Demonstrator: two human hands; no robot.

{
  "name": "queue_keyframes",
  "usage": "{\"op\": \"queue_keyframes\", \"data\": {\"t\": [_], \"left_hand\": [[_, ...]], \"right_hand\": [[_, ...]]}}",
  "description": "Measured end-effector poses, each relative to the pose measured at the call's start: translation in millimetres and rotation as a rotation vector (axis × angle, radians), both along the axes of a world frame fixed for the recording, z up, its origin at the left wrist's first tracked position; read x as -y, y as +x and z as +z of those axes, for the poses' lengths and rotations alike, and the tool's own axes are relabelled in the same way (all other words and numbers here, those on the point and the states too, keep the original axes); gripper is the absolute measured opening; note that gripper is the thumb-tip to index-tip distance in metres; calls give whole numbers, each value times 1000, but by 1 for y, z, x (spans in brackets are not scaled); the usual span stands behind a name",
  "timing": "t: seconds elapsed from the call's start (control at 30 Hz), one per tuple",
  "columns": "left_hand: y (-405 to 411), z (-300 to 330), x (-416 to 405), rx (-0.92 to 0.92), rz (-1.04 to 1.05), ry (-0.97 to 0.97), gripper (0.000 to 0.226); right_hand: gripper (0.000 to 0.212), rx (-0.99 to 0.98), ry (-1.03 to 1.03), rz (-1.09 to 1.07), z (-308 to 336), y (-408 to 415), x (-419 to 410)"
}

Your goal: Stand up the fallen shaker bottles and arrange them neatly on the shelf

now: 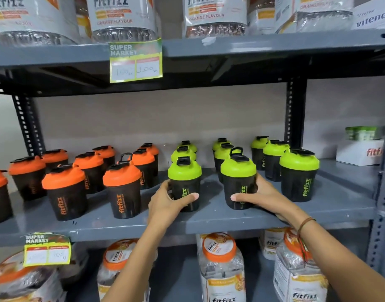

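Note:
Black shaker bottles stand upright on the grey middle shelf (pixel 209 221). Several with orange lids (pixel 121 174) fill the left half, several with green lids (pixel 299 163) fill the right half in rows. My left hand (pixel 167 202) wraps the front green-lidded shaker (pixel 185 184) of the left green row. My right hand (pixel 260 195) grips the front green-lidded shaker (pixel 238 177) of the middle row, whose carry loop stands up. Both held shakers rest upright on the shelf. No fallen bottle is visible.
A white box (pixel 359 152) with green packs on top sits at the far right of the shelf. Large jars (pixel 124 18) line the shelf above, and orange-lidded jars (pixel 220 264) the shelf below. Price tags (pixel 136 59) hang from shelf edges. A steel upright (pixel 383 192) borders the right.

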State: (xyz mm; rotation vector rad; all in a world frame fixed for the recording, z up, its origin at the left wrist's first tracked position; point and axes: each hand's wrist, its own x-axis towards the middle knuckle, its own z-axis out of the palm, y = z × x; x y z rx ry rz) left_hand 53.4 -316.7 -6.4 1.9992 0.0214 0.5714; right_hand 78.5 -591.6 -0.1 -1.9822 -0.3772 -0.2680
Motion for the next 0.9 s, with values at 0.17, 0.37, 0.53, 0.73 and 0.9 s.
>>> {"op": "queue_keyframes", "data": {"t": [0.17,0.37,0.53,0.73,0.9], "left_hand": [[0,-1,-1,8,-14,-11,84],[1,-3,1,40,-9,15,84],[2,-4,1,52,-30,26,85],[-6,-1,-4,40,-88,36,111],[-37,-6,-19,69,-96,56,119]], "right_hand": [[105,38,-24,-16,-4,1,-1],[102,64,-28,2,-5,3,0],[97,45,-29,-10,-7,5,0],[111,54,179,-53,-7,-3,4],[86,278,333,-310,-8,-46,-16]]}}
